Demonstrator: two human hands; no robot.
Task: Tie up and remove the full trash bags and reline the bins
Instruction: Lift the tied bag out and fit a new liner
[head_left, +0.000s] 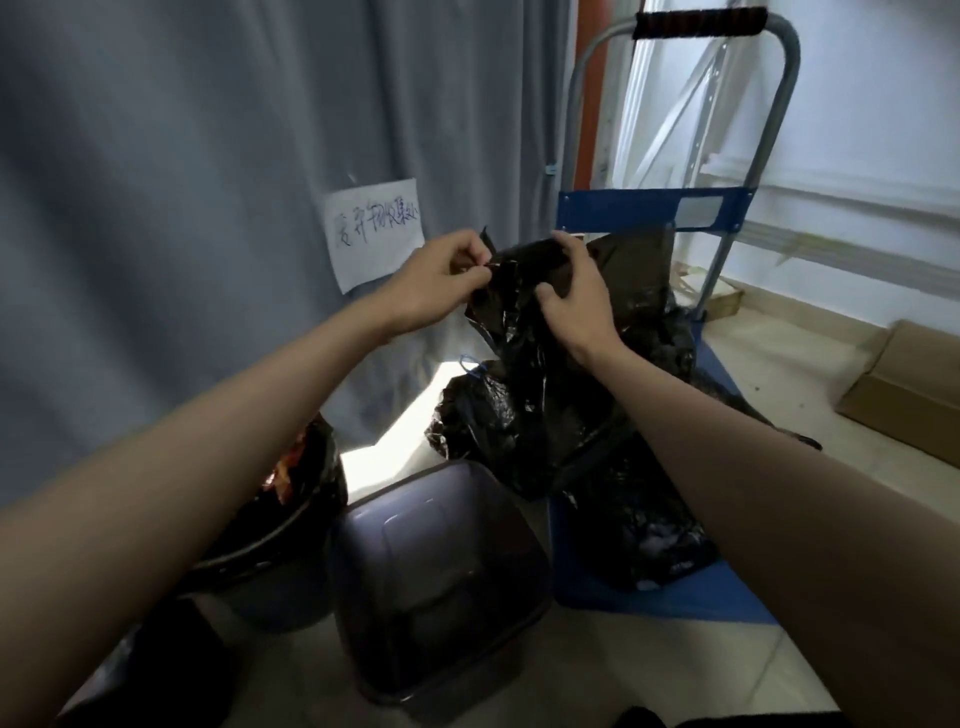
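I hold a black trash bag (519, 317) up in front of me, above the bins. My left hand (436, 280) pinches its top edge at the left. My right hand (576, 296) grips the bunched plastic at the right, thumb pressed on the front. Below stands an unlined grey square bin (441, 582). Left of it, a round bin (270, 561) lined in black holds colourful rubbish. Full black bags (639, 519) lie on a blue platform cart (727, 597); one (483, 415) is tied with a blue string.
A grey curtain (208, 208) with a handwritten paper sign (376, 231) hangs behind the bins. The cart's metal handle (769, 104) rises at the back right. A flat cardboard box (904, 389) lies on the tiled floor at the right.
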